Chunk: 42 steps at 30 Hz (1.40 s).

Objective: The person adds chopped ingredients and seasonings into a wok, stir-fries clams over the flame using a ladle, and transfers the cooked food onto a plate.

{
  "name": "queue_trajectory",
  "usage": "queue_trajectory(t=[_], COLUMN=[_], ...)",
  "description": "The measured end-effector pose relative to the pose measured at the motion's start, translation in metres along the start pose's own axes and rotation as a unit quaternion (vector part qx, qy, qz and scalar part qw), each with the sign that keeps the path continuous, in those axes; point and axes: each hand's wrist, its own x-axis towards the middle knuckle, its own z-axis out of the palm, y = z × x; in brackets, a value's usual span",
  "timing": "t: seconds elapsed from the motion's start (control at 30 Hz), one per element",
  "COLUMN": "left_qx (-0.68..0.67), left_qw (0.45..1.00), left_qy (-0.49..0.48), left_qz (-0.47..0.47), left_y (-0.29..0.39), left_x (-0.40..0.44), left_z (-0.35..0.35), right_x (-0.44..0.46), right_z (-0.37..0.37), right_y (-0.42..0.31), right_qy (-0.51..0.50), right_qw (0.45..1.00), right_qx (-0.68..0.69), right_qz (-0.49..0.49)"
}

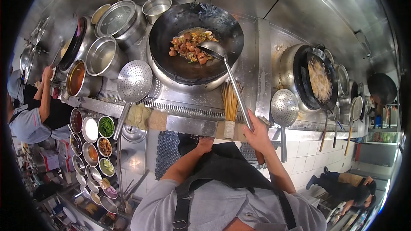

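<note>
My right hand [257, 133] is closed around the handle of a long metal ladle [235, 84]. The ladle's bowl rests inside a large black wok [169, 66], against the right side of a heap of food [188, 48] with reddish-brown chunks and what look like clam shells. At the front edge of the stove is my left hand [205, 144], low beside my apron [218, 156]; its fingers are mostly hidden. Between the wok and my right hand stands a bamboo wok brush [230, 102], bristles pointing toward the wok.
A perforated skimmer [135, 79] and folded cloths [139, 116] lie left of the wok. Further left are metal pots [102, 55] and bowls of ingredients [106, 126]. At right, a second wok [304, 75] holds bubbling liquid near another skimmer [284, 107]. Co-workers [36, 119] stand at both sides.
</note>
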Motion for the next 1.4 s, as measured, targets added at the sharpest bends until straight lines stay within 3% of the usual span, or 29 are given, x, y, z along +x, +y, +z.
queue_trajectory(t=[0.1, 0.27, 0.43, 0.53, 0.6, 0.7, 0.8, 0.9, 1.0, 1.2, 1.37, 1.4], left_qx=[0.004, -0.011, -0.001, -0.032, -0.096, -0.157, -0.142, -0.192, -0.229, -0.315, -0.226, -0.239], left_qw=[1.0, 0.999, 0.997, 0.992, 0.99, 0.98, 0.974, 0.951, 0.927, 0.769, 0.532, 0.459], left_qy=[0.002, 0.035, 0.077, 0.12, 0.087, 0.038, 0.046, 0.123, 0.23, 0.515, 0.744, 0.779], left_qz=[-0.004, 0.013, 0.026, 0.003, -0.048, -0.113, -0.169, -0.211, -0.187, -0.21, -0.336, -0.354], left_y=[-0.001, -0.005, -0.015, -0.031, -0.062, -0.096, -0.101, -0.105, -0.104, -0.103, -0.163, -0.188], left_x=[0.002, 0.001, -0.013, -0.05, -0.075, -0.136, -0.208, -0.27, -0.324, -0.448, -0.588, -0.614], left_z=[0.003, 0.011, 0.008, -0.005, 0.004, 0.007, -0.005, 0.0, -0.001, -0.019, 0.007, 0.02], right_x=[-0.001, -0.003, -0.006, 0.003, 0.012, 0.027, 0.024, 0.023, 0.013, -0.019, -0.056, -0.066], right_z=[0.001, 0.0, -0.006, -0.009, -0.011, -0.006, -0.001, 0.026, 0.055, 0.145, 0.238, 0.258], right_y=[0.001, 0.005, 0.0, 0.021, 0.015, 0.013, -0.016, -0.009, -0.025, -0.081, -0.15, -0.165], right_qy=[0.012, -0.009, 0.042, 0.065, 0.083, 0.038, -0.08, -0.186, -0.263, -0.427, -0.503, -0.519], right_qw=[1.0, 1.0, 0.997, 0.997, 0.996, 0.988, 0.932, 0.818, 0.78, 0.735, 0.721, 0.719], right_qx=[0.001, 0.021, -0.033, 0.022, 0.024, 0.146, 0.354, 0.544, 0.566, 0.519, 0.455, 0.439], right_qz=[-0.025, 0.013, -0.052, -0.022, -0.018, -0.017, 0.025, 0.023, 0.041, 0.091, 0.143, 0.147])
